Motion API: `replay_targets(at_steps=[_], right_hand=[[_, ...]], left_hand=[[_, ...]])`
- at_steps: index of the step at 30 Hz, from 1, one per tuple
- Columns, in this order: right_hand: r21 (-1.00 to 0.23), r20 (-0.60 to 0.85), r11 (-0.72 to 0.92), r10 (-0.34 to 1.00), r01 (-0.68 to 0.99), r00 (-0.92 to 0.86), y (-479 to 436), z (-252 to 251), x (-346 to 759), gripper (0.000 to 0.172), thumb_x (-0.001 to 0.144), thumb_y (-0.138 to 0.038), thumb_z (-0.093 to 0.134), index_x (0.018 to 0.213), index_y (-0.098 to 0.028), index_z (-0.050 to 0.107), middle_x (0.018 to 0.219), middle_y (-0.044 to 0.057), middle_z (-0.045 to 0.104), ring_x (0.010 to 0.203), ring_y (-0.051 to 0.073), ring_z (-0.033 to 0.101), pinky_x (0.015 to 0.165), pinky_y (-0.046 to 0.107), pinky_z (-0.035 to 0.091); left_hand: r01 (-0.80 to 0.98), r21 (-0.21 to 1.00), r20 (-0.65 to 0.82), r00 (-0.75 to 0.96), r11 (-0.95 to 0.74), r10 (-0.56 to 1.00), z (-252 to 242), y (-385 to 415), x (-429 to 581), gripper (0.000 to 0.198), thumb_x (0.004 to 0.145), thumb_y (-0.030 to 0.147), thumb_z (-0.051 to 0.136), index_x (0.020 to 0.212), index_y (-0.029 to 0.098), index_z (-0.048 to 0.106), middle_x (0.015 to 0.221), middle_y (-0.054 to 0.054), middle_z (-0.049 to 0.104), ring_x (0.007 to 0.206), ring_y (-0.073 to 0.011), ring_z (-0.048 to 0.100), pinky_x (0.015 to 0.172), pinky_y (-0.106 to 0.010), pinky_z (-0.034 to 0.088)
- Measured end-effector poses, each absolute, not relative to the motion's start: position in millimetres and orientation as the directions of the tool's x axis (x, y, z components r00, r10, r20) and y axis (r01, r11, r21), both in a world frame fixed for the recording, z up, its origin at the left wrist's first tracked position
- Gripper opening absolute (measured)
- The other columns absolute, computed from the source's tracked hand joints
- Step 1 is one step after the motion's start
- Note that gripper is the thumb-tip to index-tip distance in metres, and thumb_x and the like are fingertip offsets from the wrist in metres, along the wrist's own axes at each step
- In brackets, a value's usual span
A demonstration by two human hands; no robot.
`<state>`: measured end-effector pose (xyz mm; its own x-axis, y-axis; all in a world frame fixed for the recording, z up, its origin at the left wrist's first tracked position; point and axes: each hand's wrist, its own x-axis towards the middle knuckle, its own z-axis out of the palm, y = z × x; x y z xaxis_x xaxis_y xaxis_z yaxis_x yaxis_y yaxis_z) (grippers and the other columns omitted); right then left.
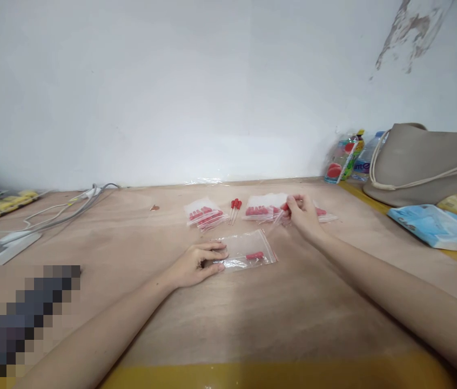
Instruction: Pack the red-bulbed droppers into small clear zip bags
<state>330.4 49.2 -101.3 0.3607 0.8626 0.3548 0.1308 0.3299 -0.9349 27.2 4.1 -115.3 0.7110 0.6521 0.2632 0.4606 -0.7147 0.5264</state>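
Observation:
A clear zip bag [236, 246] lies flat on the table with one small red-handled screwdriver [255, 255] inside. My left hand [198, 263] rests on the bag's left end, fingers and thumb spread apart. Farther right, my right hand [303, 216] pinches another small red-handled screwdriver [286, 207] by its handle, its thin shaft blurred. Loose red-handled screwdrivers [235, 204] lie together beyond the bag. Left of them is a stack of filled zip bags [205, 215]. More filled bags [260, 210] lie behind and beside my right hand, which partly hides them.
At the left are a power strip [13, 243], grey cables [72, 208] and yellow packaged items [5, 205]. A grey bag [427, 162], drink bottles [342, 156] and a blue-white packet [435, 226] stand or lie at the right. A white wall [151, 97] rises behind the table.

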Motion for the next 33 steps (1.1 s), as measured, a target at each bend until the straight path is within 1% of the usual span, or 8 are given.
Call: replay_targets(at_steps=[2,5,8,10,13,19,27,33], right_hand=[[-0.953,0.301,0.290,0.878,0.085,0.372,36,-110,338,0.040,0.068,-0.056,0.057,0.080,-0.023,0.038,0.062,-0.004,0.054,0.049,0.010,0.051,0.046,0.023,0.041],[-0.974,0.170,0.210,0.925,-0.083,0.340,24,-122,335,0.039,0.066,-0.054,0.062,0.076,-0.023,0.040,0.061,-0.003,0.055,0.051,0.011,0.054,0.049,0.025,0.045],[-0.975,0.045,0.081,0.984,-0.209,0.173,17,-128,330,0.039,0.061,-0.050,0.069,0.071,-0.022,0.045,0.068,0.001,0.061,0.058,0.013,0.059,0.056,0.029,0.049],[-0.989,0.030,0.035,0.999,-0.145,0.034,12,-129,329,0.037,0.058,-0.046,0.073,0.070,-0.020,0.049,0.069,0.001,0.062,0.059,0.013,0.059,0.058,0.029,0.049],[-0.994,0.069,0.077,0.992,0.071,-0.110,7,-129,332,0.034,0.059,-0.043,0.073,0.072,-0.018,0.054,0.058,-0.002,0.058,0.052,0.009,0.053,0.051,0.024,0.043],[-0.907,0.179,0.243,0.962,0.345,-0.206,8,-127,326,0.026,0.061,-0.040,0.070,0.069,-0.017,0.061,0.059,-0.002,0.058,0.050,0.009,0.046,0.047,0.023,0.034],[-0.847,0.197,0.304,0.942,0.436,-0.273,13,-120,335,0.017,0.066,-0.032,0.065,0.072,-0.016,0.063,0.060,-0.001,0.057,0.049,0.008,0.042,0.046,0.022,0.032],[-0.892,0.247,0.344,0.914,0.294,-0.321,7,-121,318,0.017,0.065,-0.031,0.066,0.073,-0.016,0.063,0.068,0.000,0.061,0.059,0.011,0.052,0.054,0.024,0.040]], left_hand=[[0.463,0.521,0.256,0.716,-0.717,0.649,-115,5,27,0.032,0.083,0.035,0.055,0.113,0.027,0.060,0.125,-0.006,0.053,0.121,-0.0225,0.044,0.098,-0.041,0.039],[0.480,0.495,0.247,0.722,-0.724,0.647,-114,5,27,0.032,0.084,0.036,0.054,0.115,0.027,0.058,0.126,-0.005,0.053,0.121,-0.0211,0.044,0.099,-0.039,0.039],[0.513,0.463,0.262,0.700,-0.723,0.664,-112,2,28,0.044,0.083,0.036,0.054,0.125,0.026,0.048,0.129,-0.005,0.050,0.119,-0.0214,0.046,0.099,-0.040,0.038],[0.525,0.459,0.266,0.688,-0.716,0.675,-110,1,27,0.052,0.083,0.037,0.055,0.131,0.024,0.040,0.131,-0.007,0.047,0.118,-0.0222,0.047,0.098,-0.041,0.039],[0.524,0.455,0.262,0.694,-0.720,0.671,-110,1,28,0.053,0.083,0.038,0.054,0.131,0.023,0.039,0.132,-0.007,0.046,0.118,-0.0230,0.047,0.098,-0.041,0.039],[0.534,0.430,0.267,0.695,-0.728,0.667,-111,2,28,0.050,0.083,0.039,0.054,0.130,0.025,0.041,0.131,-0.007,0.048,0.115,-0.0233,0.048,0.096,-0.040,0.041],[0.543,0.424,0.254,0.698,-0.725,0.670,-110,1,29,0.048,0.084,0.039,0.053,0.128,0.024,0.043,0.129,-0.007,0.049,0.115,-0.0224,0.048,0.096,-0.040,0.041],[0.511,0.431,0.280,0.708,-0.744,0.649,-111,3,30,0.047,0.083,0.038,0.054,0.127,0.023,0.045,0.127,-0.007,0.051,0.118,-0.0225,0.046,0.098,-0.041,0.038]])
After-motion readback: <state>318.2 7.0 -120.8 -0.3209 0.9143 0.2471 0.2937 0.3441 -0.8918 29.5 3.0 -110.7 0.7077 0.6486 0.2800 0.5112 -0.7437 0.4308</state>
